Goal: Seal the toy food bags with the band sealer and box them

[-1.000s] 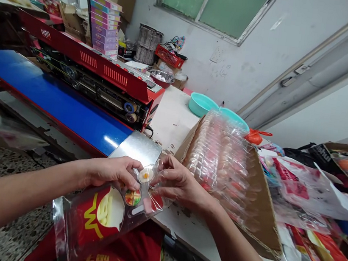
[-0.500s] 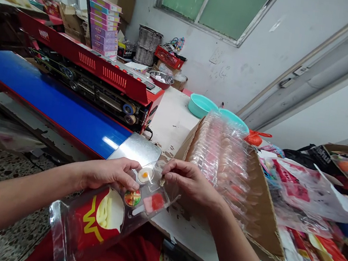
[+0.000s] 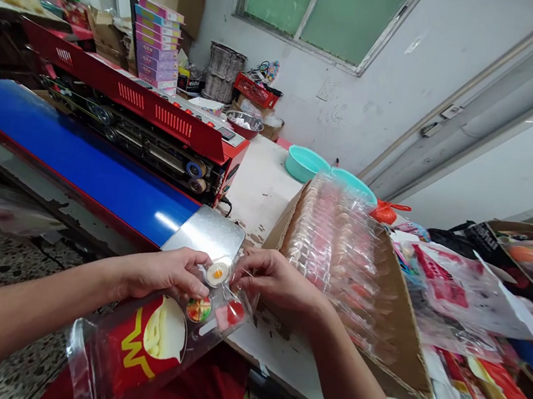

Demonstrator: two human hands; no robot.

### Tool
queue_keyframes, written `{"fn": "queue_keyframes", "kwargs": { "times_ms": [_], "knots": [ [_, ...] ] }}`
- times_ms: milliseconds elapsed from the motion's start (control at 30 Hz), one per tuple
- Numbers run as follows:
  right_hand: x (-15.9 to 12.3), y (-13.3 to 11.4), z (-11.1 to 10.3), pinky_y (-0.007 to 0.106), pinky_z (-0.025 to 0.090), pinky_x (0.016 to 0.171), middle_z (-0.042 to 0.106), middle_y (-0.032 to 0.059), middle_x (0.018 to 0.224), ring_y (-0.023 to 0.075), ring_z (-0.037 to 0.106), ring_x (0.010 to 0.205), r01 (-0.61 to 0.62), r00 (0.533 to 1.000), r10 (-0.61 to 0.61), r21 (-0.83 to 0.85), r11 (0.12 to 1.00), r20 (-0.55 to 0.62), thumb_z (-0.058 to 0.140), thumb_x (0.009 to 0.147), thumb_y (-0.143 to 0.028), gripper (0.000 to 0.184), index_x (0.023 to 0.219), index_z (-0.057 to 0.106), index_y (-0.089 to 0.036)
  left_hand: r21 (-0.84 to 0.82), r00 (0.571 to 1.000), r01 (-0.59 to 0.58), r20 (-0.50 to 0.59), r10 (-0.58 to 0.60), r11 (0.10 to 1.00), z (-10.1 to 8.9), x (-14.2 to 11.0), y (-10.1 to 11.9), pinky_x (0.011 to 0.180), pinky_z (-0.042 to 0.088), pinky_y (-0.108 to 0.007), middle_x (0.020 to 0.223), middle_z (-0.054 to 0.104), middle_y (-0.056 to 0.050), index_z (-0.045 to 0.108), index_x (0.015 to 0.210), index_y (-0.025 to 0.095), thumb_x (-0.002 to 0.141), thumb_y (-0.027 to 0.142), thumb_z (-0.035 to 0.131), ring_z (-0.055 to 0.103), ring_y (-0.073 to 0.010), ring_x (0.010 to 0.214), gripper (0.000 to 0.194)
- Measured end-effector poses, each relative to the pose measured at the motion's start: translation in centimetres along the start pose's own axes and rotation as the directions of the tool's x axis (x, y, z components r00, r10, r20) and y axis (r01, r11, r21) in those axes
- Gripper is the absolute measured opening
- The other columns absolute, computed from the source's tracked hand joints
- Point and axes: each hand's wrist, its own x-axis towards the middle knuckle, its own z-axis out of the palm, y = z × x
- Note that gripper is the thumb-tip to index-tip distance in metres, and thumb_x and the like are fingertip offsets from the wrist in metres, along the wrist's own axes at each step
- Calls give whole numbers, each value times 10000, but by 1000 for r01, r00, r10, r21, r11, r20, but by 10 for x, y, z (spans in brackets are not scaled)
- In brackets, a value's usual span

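A clear plastic blister pack [image 3: 121,319] of toy food lies slanted over my lap. Inside it show a fried egg [image 3: 218,273], a round pizza [image 3: 198,309], a pink and red popsicle [image 3: 230,316] and a red carton of fries [image 3: 164,336]. My left hand [image 3: 177,273] grips the pack's upper left edge, thumb over the pizza. At the pack's upper right corner, my right hand [image 3: 270,277] is closed in a pinch beside the egg; its fingertips hide whatever they hold.
A red machine [image 3: 179,116] with a blue conveyor belt [image 3: 79,165] and metal end plate [image 3: 210,234] stands left. To the right, a cardboard box [image 3: 408,336] holds rows of clear packs [image 3: 335,235]. Turquoise basins [image 3: 303,164] sit behind it.
My right hand has moved slightly left and down, closer to the egg. A small pale piece seen earlier at its fingertips is now mostly hidden. The left hand keeps its hold.
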Motion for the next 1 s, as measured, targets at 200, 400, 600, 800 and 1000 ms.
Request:
{"fn": "queue_keyframes", "kwargs": {
  "times_ms": [200,400,600,800,1000],
  "knots": [
    [-9,3,-4,264,425,750,552,28,925,147,513,844,43,995,-47,43,998,93,721,726,-397,335,1014,705,-225,14,1000,4,-7,-4,1000,-6,-3,-6,564,433,-193,835,638,-32,562,1041,164,670,228,699,595,-130,681,401],
    [-10,5,6,223,398,637,514,1,877,109,472,737,56,998,-56,56,997,2,788,648,-356,332,933,695,-211,-2,1000,2,-17,-2,1000,-4,-3,-4,496,402,-176,762,624,-22,575,962,150,626,198,705,571,-117,614,363],
    [-9,6,12,249,409,695,522,26,895,141,491,823,163,984,-162,9,987,-73,790,657,-308,223,802,679,-180,-20,999,22,-49,-23,1000,-2,0,-2,510,418,-193,762,649,-40,593,940,138,583,183,712,602,-139,617,379],
    [-11,8,13,248,401,644,503,25,877,129,481,762,168,982,-178,-141,976,-57,720,738,-292,173,881,685,-201,-35,997,32,-69,-35,999,-1,1,-3,501,424,-201,786,658,-57,596,965,132,564,168,714,611,-151,619,420],
    [-13,11,13,256,422,679,565,29,836,131,532,772,171,964,-181,-69,983,-192,635,820,-284,104,836,686,-194,14,998,-23,-60,24,1000,-5,-3,-2,486,379,-164,764,639,-25,591,996,141,632,196,697,575,-105,602,383]
  ]
}}
